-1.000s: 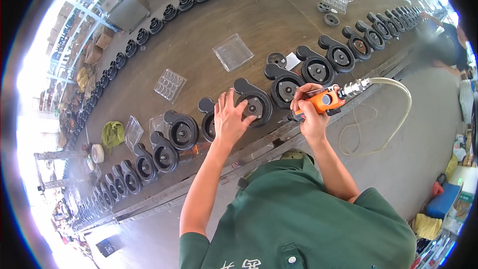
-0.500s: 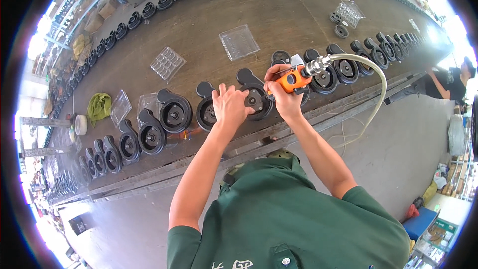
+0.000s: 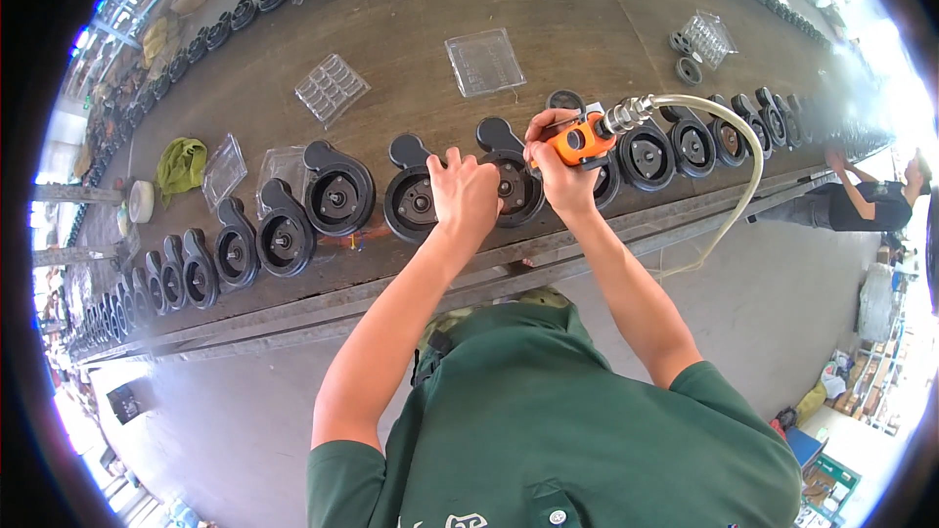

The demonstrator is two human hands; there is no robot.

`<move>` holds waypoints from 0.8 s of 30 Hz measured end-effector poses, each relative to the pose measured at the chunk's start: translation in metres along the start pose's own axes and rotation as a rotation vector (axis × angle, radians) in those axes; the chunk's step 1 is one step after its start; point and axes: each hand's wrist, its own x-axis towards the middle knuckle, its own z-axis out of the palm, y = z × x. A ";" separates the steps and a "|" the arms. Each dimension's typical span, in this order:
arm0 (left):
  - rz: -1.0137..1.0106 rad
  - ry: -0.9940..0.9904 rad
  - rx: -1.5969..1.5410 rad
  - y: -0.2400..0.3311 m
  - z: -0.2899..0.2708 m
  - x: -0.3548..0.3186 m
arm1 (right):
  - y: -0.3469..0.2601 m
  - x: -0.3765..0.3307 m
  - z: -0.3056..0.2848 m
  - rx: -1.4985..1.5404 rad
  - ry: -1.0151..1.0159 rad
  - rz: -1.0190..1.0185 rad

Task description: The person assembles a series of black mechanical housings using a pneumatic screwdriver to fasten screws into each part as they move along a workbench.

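One black round housing lies with its open face up on the counter, near the front edge, its stubby arm pointing away from the person. The left hand is at its left rim and partly hides it; the orange air tool is just beside it, nose angled toward its right half. Whether the nose touches anything is hard to tell.

Good handling here would likely mean pressing the housing steady from the left, standing the tool upright over the middle plate before running it, and keeping the left fingers clear of the nose. The tool looks tilted, so squaring it up would probably help.

The right hand has its grip wrapped firmly around the tool's body. The left grip is bent, fingers curled and thumb toward the housing; its fingertips are hidden, so whether it pinches a small part cannot be told.

A pale hose arcs from the tool's metal fitting down to the right; slack in it should spare the wrist. A second housing sits just left of the left hand, and farther back lie a clear compartment tray and a clear plastic lid.
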 end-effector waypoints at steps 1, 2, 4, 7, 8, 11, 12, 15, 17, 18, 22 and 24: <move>-0.003 -0.003 -0.009 -0.001 0.000 0.000 | -0.003 0.004 0.006 0.020 0.018 -0.003; -0.006 -0.006 -0.019 -0.001 -0.001 0.000 | -0.003 0.008 0.008 0.004 0.002 -0.020; -0.011 0.001 -0.031 -0.002 -0.001 0.000 | -0.001 0.015 0.008 -0.043 -0.011 -0.036; -0.024 0.010 -0.049 -0.002 0.000 0.000 | 0.005 0.018 0.009 -0.066 -0.035 -0.049; -0.025 0.008 -0.048 -0.002 0.000 0.001 | 0.006 0.019 0.008 -0.092 -0.057 -0.055; -0.027 0.004 -0.045 -0.003 -0.001 0.001 | 0.008 0.020 0.008 -0.046 -0.017 -0.039; -0.028 0.004 -0.046 -0.003 -0.001 0.001 | 0.009 0.021 0.008 -0.018 -0.002 -0.037; -0.022 0.001 -0.044 -0.003 -0.001 0.001 | 0.010 0.021 0.009 0.024 0.001 -0.055; -0.001 -0.006 -0.027 -0.004 -0.002 0.002 | 0.011 0.022 0.009 0.025 -0.006 -0.048; 0.017 -0.009 -0.013 -0.005 -0.004 0.002 | 0.012 0.022 0.009 0.018 -0.011 -0.037; 0.116 -0.029 -0.048 -0.016 -0.003 0.009 | 0.008 0.027 0.010 -0.078 -0.097 0.018; 0.114 -0.048 -0.043 -0.016 -0.002 0.009 | 0.010 0.026 0.015 -0.050 -0.102 0.042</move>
